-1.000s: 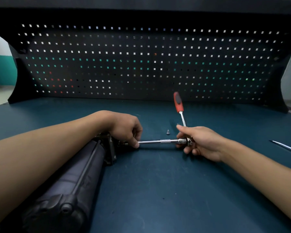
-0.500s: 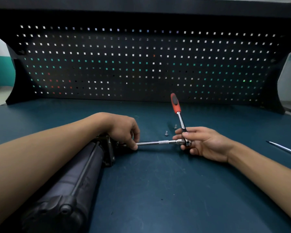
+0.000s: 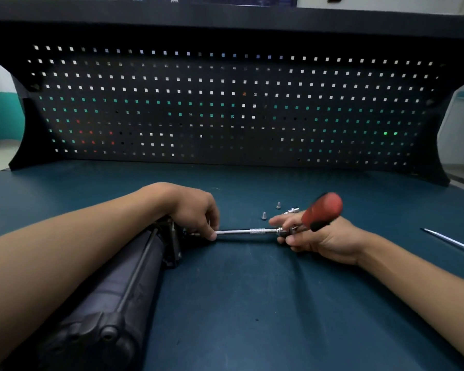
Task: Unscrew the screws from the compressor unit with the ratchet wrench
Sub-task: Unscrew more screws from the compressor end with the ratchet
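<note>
Holding ratchet wrench [image 3: 252,231] between left hand [image 3: 193,210] and right hand [image 3: 327,241] fingers [image 3: 292,239].

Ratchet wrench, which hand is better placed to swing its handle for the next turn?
Right. The right hand grips the ratchet wrench at its head, the red handle just above its fingers. The left hand pinches the extension bar at the compressor unit, away from the handle.

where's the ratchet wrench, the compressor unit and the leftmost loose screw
ratchet wrench [image 3: 322,210], head view, red handle grip
compressor unit [image 3: 110,298], head view, dark cylinder body
leftmost loose screw [image 3: 264,216], head view, its top
</note>
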`<state>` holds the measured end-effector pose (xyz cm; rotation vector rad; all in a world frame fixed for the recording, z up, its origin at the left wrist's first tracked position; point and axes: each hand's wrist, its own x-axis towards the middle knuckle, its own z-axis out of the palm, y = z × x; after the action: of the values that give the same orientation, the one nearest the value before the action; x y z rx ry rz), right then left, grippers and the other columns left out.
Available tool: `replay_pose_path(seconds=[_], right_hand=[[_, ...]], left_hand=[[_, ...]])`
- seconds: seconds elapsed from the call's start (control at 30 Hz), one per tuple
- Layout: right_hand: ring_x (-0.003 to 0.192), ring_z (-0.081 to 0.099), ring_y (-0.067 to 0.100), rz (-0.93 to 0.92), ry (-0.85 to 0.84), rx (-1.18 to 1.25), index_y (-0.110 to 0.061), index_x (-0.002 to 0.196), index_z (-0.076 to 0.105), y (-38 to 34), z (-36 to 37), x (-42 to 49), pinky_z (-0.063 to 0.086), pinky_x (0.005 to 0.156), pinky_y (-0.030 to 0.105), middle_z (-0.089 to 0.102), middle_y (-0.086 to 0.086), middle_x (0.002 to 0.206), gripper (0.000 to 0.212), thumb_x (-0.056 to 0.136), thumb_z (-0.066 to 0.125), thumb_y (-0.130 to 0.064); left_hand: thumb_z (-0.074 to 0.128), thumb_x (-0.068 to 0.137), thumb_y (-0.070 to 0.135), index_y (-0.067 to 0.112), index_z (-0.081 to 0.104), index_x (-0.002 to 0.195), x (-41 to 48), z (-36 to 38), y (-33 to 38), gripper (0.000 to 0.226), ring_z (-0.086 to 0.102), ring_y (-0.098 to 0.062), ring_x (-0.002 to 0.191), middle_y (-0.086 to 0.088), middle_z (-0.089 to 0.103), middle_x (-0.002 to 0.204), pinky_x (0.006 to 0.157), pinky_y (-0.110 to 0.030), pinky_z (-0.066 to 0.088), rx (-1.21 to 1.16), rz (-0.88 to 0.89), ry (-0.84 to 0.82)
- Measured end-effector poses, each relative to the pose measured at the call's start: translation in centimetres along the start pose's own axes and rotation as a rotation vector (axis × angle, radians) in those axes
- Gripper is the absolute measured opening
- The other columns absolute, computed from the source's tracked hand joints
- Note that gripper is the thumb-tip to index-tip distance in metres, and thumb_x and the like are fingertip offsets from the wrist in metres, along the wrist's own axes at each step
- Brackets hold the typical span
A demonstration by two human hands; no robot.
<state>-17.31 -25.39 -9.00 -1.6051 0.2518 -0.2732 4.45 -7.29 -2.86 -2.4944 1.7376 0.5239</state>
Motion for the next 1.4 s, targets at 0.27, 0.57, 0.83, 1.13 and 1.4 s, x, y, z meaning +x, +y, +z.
replay_pose_path(seconds=[0.27,0.57,0.83,1.13,1.4], right_hand=[[0.089,0.066,0.032,-0.037,0.025,-0.072,0.003,0.078,0.069,-0.2,0.7,-0.2,0.055,0.055,0.026,0.070,0.012,0.115,0.030,0.076,0.059,0.032],[0.100,0.073,0.026,0.039,0.026,0.024,-0.008,0.108,0.073,-0.1,0.3,0.5,0.055,0.059,0.021,0.072,0.000,0.121,0.036,0.073,0.073,-0.002],[0.080,0.073,0.034,0.100,0.053,0.156,-0.014,0.101,0.072,-0.4,0.4,1.0,0.055,0.048,0.026,0.074,0.010,0.114,0.028,0.076,0.074,-0.027],[0.059,0.068,0.023,0.124,0.167,0.076,-0.012,0.105,0.069,-0.6,0.9,1.8,0.049,0.042,0.022,0.075,0.008,0.098,0.032,0.087,0.067,-0.038],[0.051,0.063,0.018,0.215,0.191,0.062,-0.006,0.098,0.069,-0.6,0.3,2.0,0.047,0.040,0.019,0.057,0.007,0.075,0.042,0.072,0.074,-0.038]], left_hand=[[0.073,0.088,0.034,0.024,0.073,0.088,-0.2,0.0,0.1,0.010,0.063,-0.012,0.075,0.000,0.075,0.091,0.069,-0.024,0.048,0.020,-0.003,-0.002],[0.074,0.088,0.034,0.024,0.069,0.083,0.0,0.0,0.1,0.012,0.059,-0.007,0.067,0.009,0.069,0.079,0.062,-0.021,0.045,0.078,0.010,0.028],[0.075,0.087,0.033,0.024,0.066,0.082,0.3,0.2,-0.1,0.013,0.056,0.001,0.059,0.012,0.066,0.074,0.048,-0.008,0.039,0.072,0.016,0.056],[0.074,0.088,0.035,0.026,0.065,0.079,0.2,0.0,0.0,0.015,0.056,0.000,0.063,0.014,0.065,0.074,0.054,-0.014,0.041,0.086,0.016,0.054],[0.076,0.086,0.034,0.026,0.065,0.076,0.3,0.1,-0.1,0.017,0.053,0.006,0.055,0.014,0.065,0.072,0.048,-0.007,0.039,0.067,0.025,0.066]])
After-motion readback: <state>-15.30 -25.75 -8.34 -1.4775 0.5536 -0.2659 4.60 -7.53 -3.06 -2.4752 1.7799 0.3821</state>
